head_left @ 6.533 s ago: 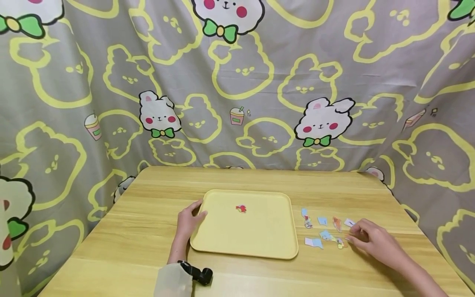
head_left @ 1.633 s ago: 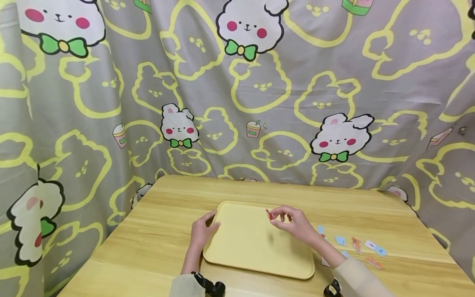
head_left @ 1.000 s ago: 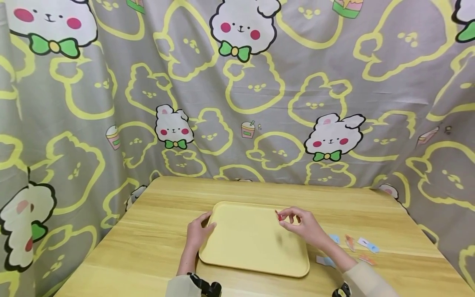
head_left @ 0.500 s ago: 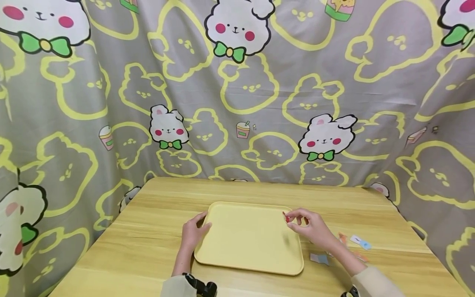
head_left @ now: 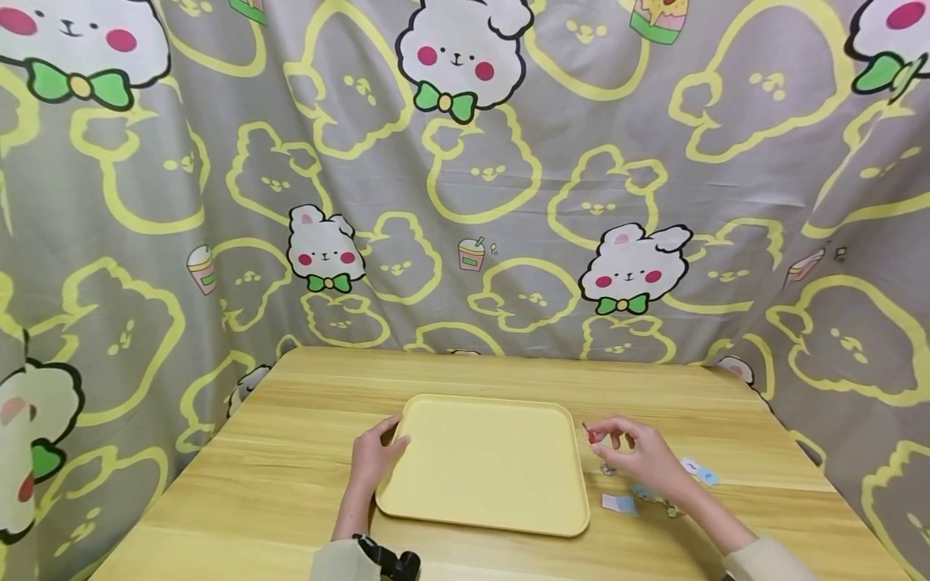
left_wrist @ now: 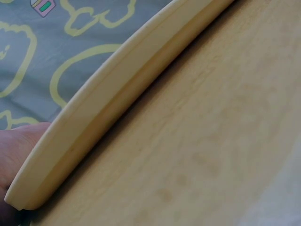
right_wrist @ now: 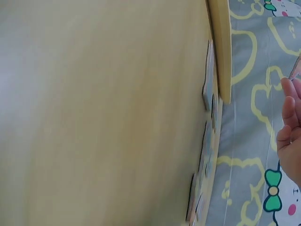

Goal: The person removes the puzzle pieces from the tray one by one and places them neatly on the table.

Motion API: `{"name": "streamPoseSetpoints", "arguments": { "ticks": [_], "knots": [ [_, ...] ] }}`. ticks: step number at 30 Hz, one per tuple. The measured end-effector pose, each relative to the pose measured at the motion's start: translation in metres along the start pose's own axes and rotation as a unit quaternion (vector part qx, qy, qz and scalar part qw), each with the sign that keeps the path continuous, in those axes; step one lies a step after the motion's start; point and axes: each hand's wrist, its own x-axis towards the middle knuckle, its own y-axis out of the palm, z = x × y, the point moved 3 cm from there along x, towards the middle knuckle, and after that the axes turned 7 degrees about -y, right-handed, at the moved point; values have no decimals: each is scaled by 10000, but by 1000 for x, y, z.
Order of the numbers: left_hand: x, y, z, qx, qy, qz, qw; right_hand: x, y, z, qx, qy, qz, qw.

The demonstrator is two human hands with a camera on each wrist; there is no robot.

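My left hand (head_left: 374, 456) grips the left edge of a pale yellow tray (head_left: 483, 468), thumb over the rim. In the left wrist view the tray's side wall (left_wrist: 94, 108) slants across, and part of the left hand (left_wrist: 19, 146) shows at its lower end. My right hand (head_left: 643, 456) pinches a small red puzzle piece (head_left: 589, 436) between thumb and fingertips, raised just beyond the tray's right rim. In the right wrist view that piece (right_wrist: 296, 69) is mostly cut off by the frame edge above the right hand (right_wrist: 291, 122).
On the wooden table (head_left: 305, 403), several flat puzzle pieces lie right of the tray, among them a pink and blue one (head_left: 620, 503) and a white and blue one (head_left: 700, 470). The right hand and forearm hide others. A patterned curtain (head_left: 508, 266) hangs behind the table.
The red piece, which lay on the tray, has been picked up by the right hand and carried right, past the tray's rim. The left hand keeps its grip on the tray.
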Motion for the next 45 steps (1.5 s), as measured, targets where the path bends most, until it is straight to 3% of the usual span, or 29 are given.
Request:
{"name": "streamPoseSetpoints", "arguments": {
  "ticks": [24,45],
  "knots": [
    [4,2,1,82,81,-20,9999,-52,-55,-23,-628,287,-170,9975],
    [4,1,3,41,-48,95,9999,-94,-100,-50,-1246,513,-486,9897]
  ]
}}
